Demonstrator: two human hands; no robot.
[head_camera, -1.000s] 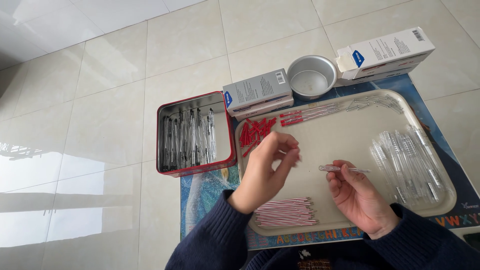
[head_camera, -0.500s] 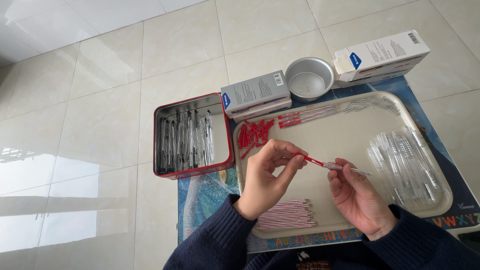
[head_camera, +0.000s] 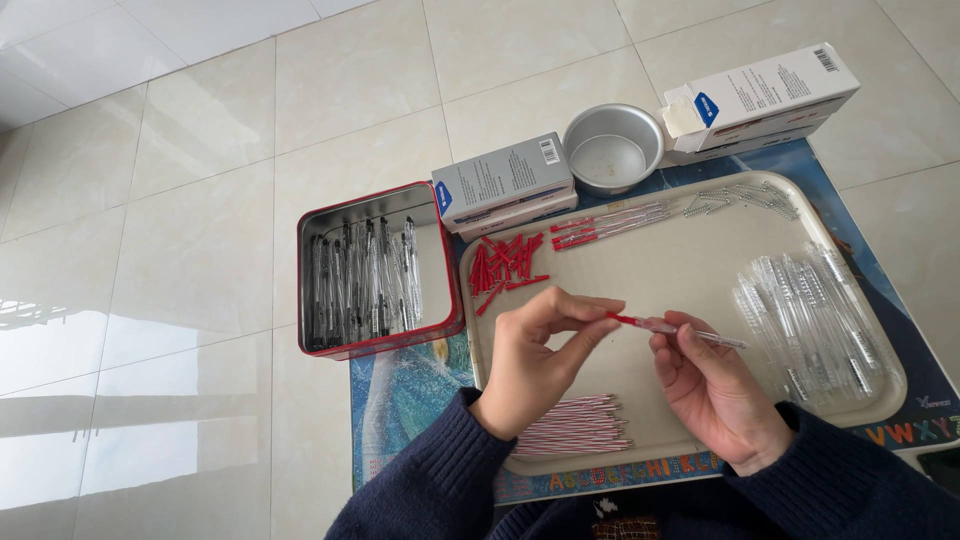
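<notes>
A: What took up most of the frame?

B: A pale tiled floor (head_camera: 180, 200), with a picture mat (head_camera: 410, 400) laid on it at lower centre. On the mat sat a beige tray (head_camera: 690, 260), probably so the small parts stayed together.

A: And beside it?

B: A red-rimmed tin (head_camera: 375, 270) of finished pens lay left of the tray, two boxes (head_camera: 505, 185) and a small metal bowl (head_camera: 612, 150) along the top.

A: What was sorted on the tray?

B: Clear pen barrels (head_camera: 810, 320) at the right, striped refills (head_camera: 570, 430) at the bottom, red caps (head_camera: 505, 265) at upper left, springs (head_camera: 740, 198) at the top, each kind in its own heap within reach.

A: The hands?

B: At centre, above the tray. The left hand (head_camera: 530, 365) pinched a small red piece at the end of a clear pen (head_camera: 670, 328), fingers narrow. The right hand (head_camera: 725, 395) gripped the barrel, seemingly steadying it.
</notes>
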